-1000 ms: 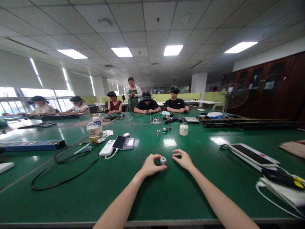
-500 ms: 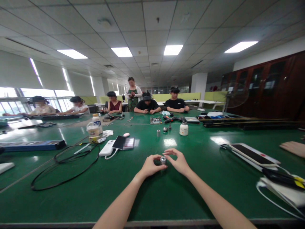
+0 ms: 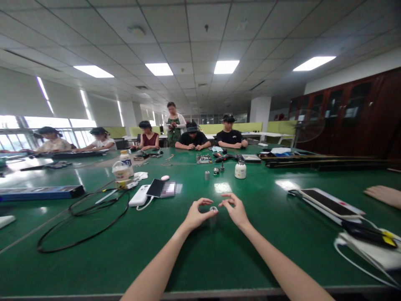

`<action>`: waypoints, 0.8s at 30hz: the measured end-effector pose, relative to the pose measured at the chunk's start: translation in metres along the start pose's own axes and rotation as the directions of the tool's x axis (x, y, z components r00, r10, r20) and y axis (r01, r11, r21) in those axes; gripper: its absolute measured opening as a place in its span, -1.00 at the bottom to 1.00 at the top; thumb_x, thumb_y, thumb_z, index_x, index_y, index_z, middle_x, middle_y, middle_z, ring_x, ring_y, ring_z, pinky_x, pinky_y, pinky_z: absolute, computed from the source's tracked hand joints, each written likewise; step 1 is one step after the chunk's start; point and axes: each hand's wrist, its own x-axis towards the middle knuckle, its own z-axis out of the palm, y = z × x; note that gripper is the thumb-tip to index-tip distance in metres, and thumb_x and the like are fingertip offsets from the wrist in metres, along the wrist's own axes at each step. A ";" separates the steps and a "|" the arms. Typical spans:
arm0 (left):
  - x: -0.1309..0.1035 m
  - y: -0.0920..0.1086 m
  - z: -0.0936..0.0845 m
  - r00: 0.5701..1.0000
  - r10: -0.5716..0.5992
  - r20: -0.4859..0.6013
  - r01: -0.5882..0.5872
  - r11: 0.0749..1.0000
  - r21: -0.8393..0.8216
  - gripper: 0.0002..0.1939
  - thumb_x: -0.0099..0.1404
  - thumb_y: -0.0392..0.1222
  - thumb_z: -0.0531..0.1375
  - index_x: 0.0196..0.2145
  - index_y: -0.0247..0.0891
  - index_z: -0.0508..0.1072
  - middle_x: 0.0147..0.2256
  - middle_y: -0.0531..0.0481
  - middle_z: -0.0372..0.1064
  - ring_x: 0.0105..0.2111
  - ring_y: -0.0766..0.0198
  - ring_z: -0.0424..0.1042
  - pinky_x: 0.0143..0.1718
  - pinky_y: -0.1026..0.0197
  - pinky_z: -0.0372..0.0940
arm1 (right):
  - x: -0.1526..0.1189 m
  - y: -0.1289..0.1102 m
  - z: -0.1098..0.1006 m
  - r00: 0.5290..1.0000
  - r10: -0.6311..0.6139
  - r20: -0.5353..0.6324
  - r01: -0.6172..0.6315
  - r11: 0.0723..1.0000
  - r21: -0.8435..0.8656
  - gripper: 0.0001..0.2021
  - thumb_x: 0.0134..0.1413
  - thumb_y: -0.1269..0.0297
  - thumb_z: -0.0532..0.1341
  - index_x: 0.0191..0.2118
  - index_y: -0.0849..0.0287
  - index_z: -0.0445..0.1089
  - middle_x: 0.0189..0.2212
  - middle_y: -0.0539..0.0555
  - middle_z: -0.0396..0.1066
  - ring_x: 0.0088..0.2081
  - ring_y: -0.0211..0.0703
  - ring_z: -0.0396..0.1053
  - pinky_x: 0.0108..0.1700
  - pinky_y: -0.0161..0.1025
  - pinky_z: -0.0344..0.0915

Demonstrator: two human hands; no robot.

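A small silvery metal cylinder [image 3: 213,208] is upright near the table's front middle, its round top showing. My left hand [image 3: 198,215] curves around its left side, thumb across the front and index finger behind, in a loose hold. The thumb hides part of the cylinder's body. Just to the right is my right hand [image 3: 235,211], apart from the cylinder, its fingers bent and separated. I see nothing between them. Farther out stand another metal cylinder [image 3: 207,175], a dark-and-silver metal part [image 3: 216,171] and a slim upright metal part [image 3: 222,166].
A white patterned jar [image 3: 240,170] stands beyond my hands. To the left are a white power bank [image 3: 139,195], a phone [image 3: 155,188] and a looped black cable [image 3: 78,248]. Another phone [image 3: 328,202] and a person's hand [image 3: 382,195] are at right. Several people sit across the green table [image 3: 194,267].
My right hand has drawn away from the cylinder's top, slightly right. My left index finger has lifted a little and its hold looks looser. The view has shifted slightly.
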 end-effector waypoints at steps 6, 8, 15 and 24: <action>0.003 0.002 0.003 0.995 -0.020 -0.095 0.028 0.996 0.079 -0.76 0.40 -0.14 0.19 -0.02 -0.25 0.44 0.03 -0.11 0.39 -0.03 0.10 0.43 -0.01 -0.07 0.36 | -0.002 0.012 0.006 0.963 0.066 0.261 -0.074 0.997 0.022 -0.75 0.29 0.25 0.21 0.02 0.22 0.36 -0.05 0.12 0.43 -0.14 -0.08 0.47 -0.12 -0.05 0.45; 0.005 0.003 0.002 0.991 -0.029 -0.132 0.044 0.992 0.115 -0.75 0.40 -0.14 0.19 -0.01 -0.25 0.43 0.03 -0.11 0.38 -0.03 0.10 0.43 -0.01 -0.07 0.36 | -0.005 0.010 0.011 0.941 0.052 0.333 -0.064 0.998 0.026 -0.75 0.29 0.25 0.21 0.02 0.23 0.37 -0.06 0.12 0.43 -0.14 -0.08 0.47 -0.11 -0.04 0.45; 0.001 -0.008 -0.007 0.963 -0.187 -0.196 0.237 0.931 0.279 -0.74 0.40 -0.13 0.19 0.01 -0.23 0.42 0.07 -0.12 0.35 0.00 0.08 0.40 0.02 -0.10 0.33 | -0.008 0.005 0.011 0.916 0.019 0.402 -0.034 0.999 0.029 -0.77 0.27 0.26 0.23 -0.02 0.24 0.38 -0.08 0.10 0.45 -0.12 -0.07 0.47 -0.07 -0.01 0.43; 0.004 0.004 -0.010 0.967 -0.160 -0.200 0.205 0.951 0.230 -0.77 0.41 -0.11 0.18 -0.03 -0.24 0.45 0.05 -0.11 0.38 0.00 0.09 0.40 0.04 -0.10 0.31 | -0.007 0.011 0.009 0.912 0.040 0.409 -0.055 0.998 0.027 -0.78 0.27 0.26 0.23 -0.03 0.24 0.39 -0.11 0.10 0.46 -0.15 -0.09 0.48 -0.10 -0.04 0.44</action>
